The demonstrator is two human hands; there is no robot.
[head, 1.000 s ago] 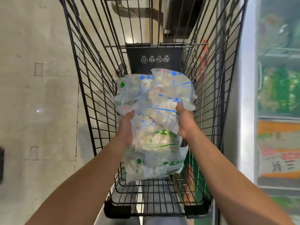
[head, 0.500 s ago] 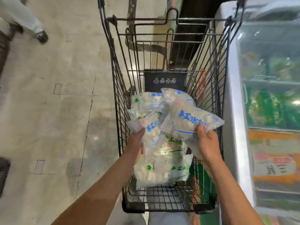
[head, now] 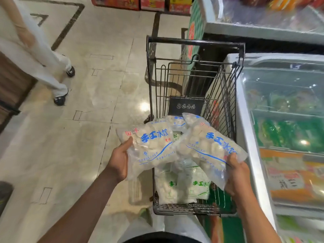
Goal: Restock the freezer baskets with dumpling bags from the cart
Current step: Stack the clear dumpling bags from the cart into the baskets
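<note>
Up come both bags, lifted clear of the pile they sat on half a second ago! Big glass-topped freezer on the right, wire cart beside it with green-printed bags at the bottom. Left hand grips one dumpling bag, right hand grips the other bag, both above the cart: clear plastic, pale dumplings, blue lettering 手工水饺, small red characters too blurred to read.

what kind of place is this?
Most likely a supermarket frozen-food aisle: a wire shopping cart loaded with dumpling bags, a glass-topped chest freezer full of packaged goods on the right, and stacked product boxes at the far end.
</note>
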